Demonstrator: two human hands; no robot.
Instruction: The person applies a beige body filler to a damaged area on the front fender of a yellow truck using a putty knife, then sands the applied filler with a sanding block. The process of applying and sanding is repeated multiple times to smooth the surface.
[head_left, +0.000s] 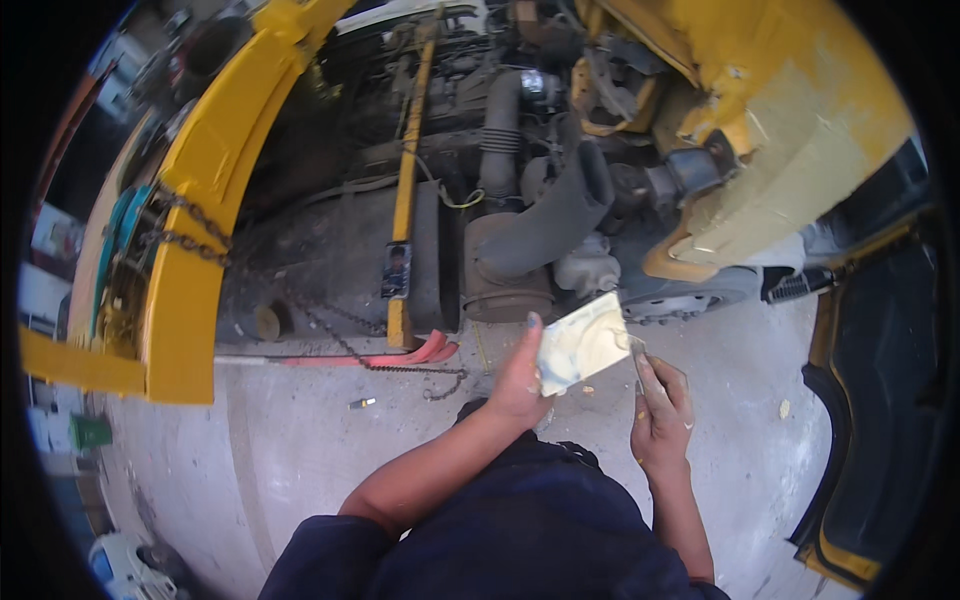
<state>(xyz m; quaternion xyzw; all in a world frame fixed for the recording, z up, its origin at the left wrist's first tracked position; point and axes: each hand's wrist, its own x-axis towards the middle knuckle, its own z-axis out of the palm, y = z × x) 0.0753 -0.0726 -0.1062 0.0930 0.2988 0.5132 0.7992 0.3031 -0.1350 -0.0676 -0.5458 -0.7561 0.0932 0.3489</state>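
Observation:
My left hand (520, 378) grips a flat, light-coloured mixing board (552, 375) by its left edge, thumb along the side. A smear of cream body filler (603, 343) covers much of the board. At the board's right edge, my right hand (662, 408) is closed on a thin putty knife (637, 350), touching or very close to the filler; most of the knife is hidden by the fingers. Pale smears mark the right hand's fingers. Beyond and to the right stands a yellow vehicle panel (850, 75) with a broad beige filler patch (795, 150).
An exposed engine bay with a grey air hose (545, 235) lies ahead. A yellow frame (185, 290) with a rusty chain (195, 240) stands left. Red straps (400, 355) and a small tool (361, 404) lie on the floor. A dark yellow-edged panel (885, 400) is at right.

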